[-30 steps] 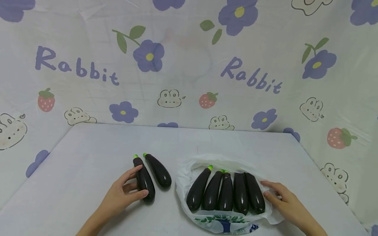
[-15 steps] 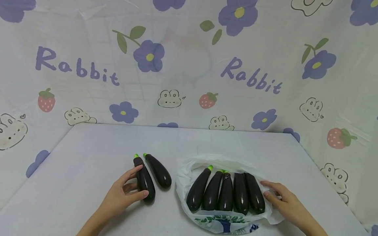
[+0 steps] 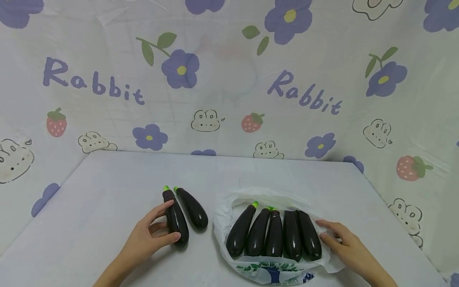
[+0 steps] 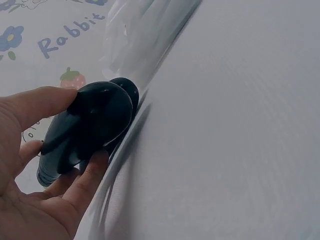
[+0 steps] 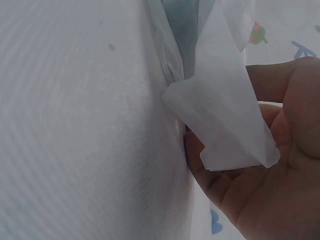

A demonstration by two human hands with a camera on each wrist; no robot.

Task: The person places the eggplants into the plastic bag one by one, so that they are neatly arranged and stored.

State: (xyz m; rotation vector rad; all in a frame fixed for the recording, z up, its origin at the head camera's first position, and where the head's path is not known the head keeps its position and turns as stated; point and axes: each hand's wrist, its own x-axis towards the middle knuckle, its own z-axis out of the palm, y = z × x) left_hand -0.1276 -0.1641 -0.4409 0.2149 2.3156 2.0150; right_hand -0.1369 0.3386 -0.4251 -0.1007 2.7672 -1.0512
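Note:
My left hand (image 3: 145, 237) grips a dark purple eggplant (image 3: 178, 223) with a green stem, thumb on the near side and fingers on the far side. In the left wrist view the eggplant's rounded end (image 4: 107, 110) faces the camera between thumb and fingers. Just right of it lies a second eggplant (image 3: 193, 209). A white plastic bag (image 3: 258, 194) lies spread open on the right, several eggplants (image 3: 274, 237) side by side inside. At its right edge my right hand (image 3: 348, 245) holds the bag; the right wrist view shows thin plastic (image 5: 225, 110) between thumb and fingers.
Everything lies on a white tabletop (image 3: 118, 187). Behind it hangs a pale cloth (image 3: 222, 91) printed with flowers, strawberries and rabbits. The bag's printed near side (image 3: 274, 275) reaches toward the front of the head view.

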